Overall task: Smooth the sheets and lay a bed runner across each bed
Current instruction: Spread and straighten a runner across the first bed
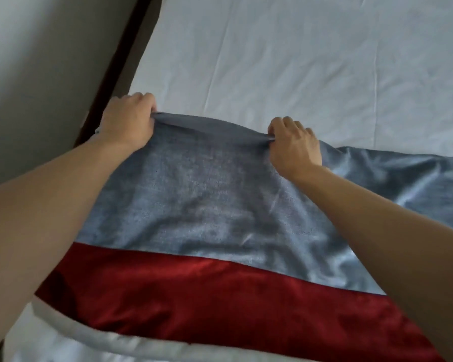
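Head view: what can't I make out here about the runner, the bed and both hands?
- Bed runner: its right end, cut off by the frame's right edge.
- White sheet: the part under the runner, hidden.
- Left hand, right hand: fingertips curled into the runner's far edge, hidden.
- Other beds: out of frame.

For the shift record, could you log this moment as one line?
step: laying bed runner | left hand: grips far edge | right hand: grips far edge | sheet: creased

A bed (141,82) is carrying a white sheet (298,61), faintly creased and lying flat over it. A bed runner (207,199), grey-blue with a red band, is lying across the sheet's near part, rumpled rightward.
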{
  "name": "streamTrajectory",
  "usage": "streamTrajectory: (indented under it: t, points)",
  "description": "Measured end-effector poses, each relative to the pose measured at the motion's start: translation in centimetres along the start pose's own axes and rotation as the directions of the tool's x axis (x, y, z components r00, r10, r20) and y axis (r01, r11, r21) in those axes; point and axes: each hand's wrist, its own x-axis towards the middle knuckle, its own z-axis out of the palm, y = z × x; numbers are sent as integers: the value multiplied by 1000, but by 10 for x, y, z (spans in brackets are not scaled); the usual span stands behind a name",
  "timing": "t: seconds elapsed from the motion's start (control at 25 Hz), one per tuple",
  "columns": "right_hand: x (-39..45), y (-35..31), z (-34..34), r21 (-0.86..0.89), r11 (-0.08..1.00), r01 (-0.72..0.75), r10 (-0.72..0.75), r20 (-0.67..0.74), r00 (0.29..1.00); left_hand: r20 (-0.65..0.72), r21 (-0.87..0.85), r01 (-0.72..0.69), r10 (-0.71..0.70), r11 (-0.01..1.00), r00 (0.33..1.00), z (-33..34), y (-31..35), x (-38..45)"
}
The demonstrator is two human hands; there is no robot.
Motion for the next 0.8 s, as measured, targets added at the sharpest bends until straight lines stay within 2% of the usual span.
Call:
streamTrajectory:
  t: [0.08, 0.2, 0.32, 0.4, 0.48, 0.52, 0.6, 0.68, 0.72, 0.8]
  points:
    - [8, -5, 2, 61, 998, 9, -14, 75, 997, 34, -34, -82, 84, 996, 996, 1, 1, 6]
    - [18, -6, 9, 138, 986, -89, 61, 194, 979, 139, -145, -139, 159, 980, 977, 15, 12, 4]
    - [25, -4, 20, 61, 998, -28, 15, 208, 978, 153, -9, -34, 35, 999, 988, 28, 0, 22]
    - [31, -5, 22, 41, 999, -27, 22, 121, 992, 141, 72, 95, -104, 993, 985, 31, -8, 37]
    - [34, -4, 23, 10, 997, -82, 81, 34, 996, 92, 69, 160, -166, 985, 982, 37, 3, 45]
    - [30, -4, 24, 10, 996, -86, 86, 24, 996, 53, 38, 138, -140, 990, 989, 38, 19, 44]
    - [11, -7, 27, 49, 999, -3, 2, 24, 1000, -11, -69, -44, 43, 997, 999, 48, 62, 30]
    - [-17, -6, 36, 100, 992, 76, -81, 47, 996, 47, -120, -214, 221, 969, 974, 68, 109, 2]
    - [-31, 2, 42, 95, 992, 82, -89, 80, 993, 81, -109, -245, 255, 963, 964, 79, 123, -13]
    - [-54, 42, 50, 23, 1000, -5, 1, 148, 989, 74, -60, -197, 201, 979, 977, 95, 121, -20]
